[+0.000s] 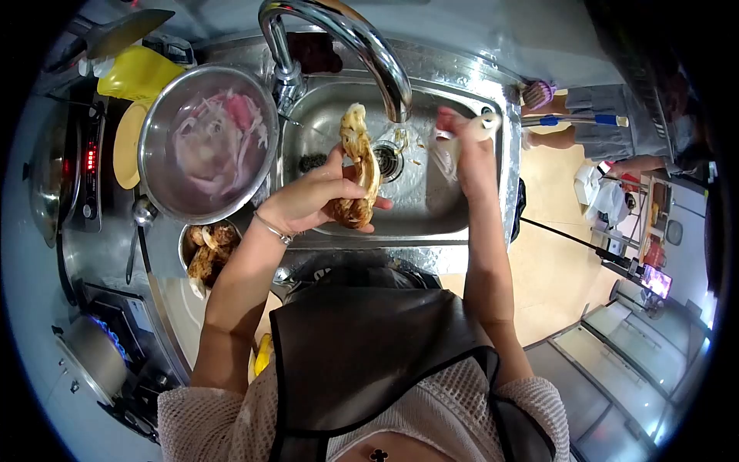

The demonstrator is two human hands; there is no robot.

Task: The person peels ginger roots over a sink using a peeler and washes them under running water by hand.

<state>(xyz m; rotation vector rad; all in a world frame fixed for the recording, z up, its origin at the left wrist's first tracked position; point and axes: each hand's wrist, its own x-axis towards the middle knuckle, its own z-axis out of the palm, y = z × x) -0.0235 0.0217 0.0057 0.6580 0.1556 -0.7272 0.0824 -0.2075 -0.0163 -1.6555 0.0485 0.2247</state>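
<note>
My left hand (pixel 315 199) grips a long brownish piece of raw seafood (pixel 360 165) and holds it over the steel sink (pixel 462 223), just left of the drain (pixel 387 160). Further right over the basin, my right hand (pixel 469 154) is closed on a small white and red item (pixel 454 123) that I cannot identify. The curved tap (pixel 362 42) arches over the basin, its spout ending between my two hands.
A steel bowl (pixel 208 142) with pale and pink pieces in water stands left of the sink. A smaller bowl of brown pieces (pixel 208 246) sits below it. Stove, pots and a lit burner (pixel 104 339) line the left. Another person (pixel 608 131) stands at right.
</note>
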